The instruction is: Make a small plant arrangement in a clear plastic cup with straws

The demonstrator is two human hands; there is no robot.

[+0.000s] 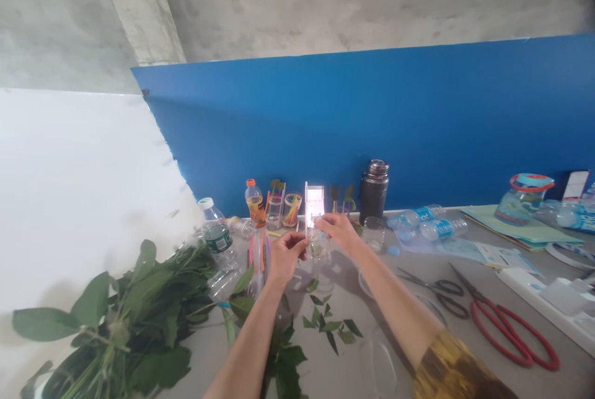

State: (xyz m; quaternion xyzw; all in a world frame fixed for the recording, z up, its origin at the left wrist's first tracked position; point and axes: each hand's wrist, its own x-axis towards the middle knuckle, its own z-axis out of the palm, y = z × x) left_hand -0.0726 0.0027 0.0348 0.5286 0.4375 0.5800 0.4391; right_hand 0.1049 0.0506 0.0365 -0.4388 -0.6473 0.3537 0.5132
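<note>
1. A dark steel vacuum flask [374, 193] stands upright just behind the right hand [338, 232], before a blue board [325, 126].
2. Blue-labelled water bottles [425, 227] lie on their sides right of that hand.
3. Black-handled scissors [441, 295] and red-handled scissors [509, 338] lie further right.
4. A bunch of leafy green stems [116, 318] lies left of the left hand [287, 256].
5. A green-labelled bottle [217, 238] stands beyond that hand.
6. Loose leaves [328, 324] lie on the surface [344, 368] below both hands.

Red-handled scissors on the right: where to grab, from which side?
Take the red-handled scissors by the loops, coming from above on the near side. They lie flat, with the big loops toward the person and the blades pointing away, so this should keep fingers clear of the blades. Avoid the left, where the black-handled scissors lie close.
</note>
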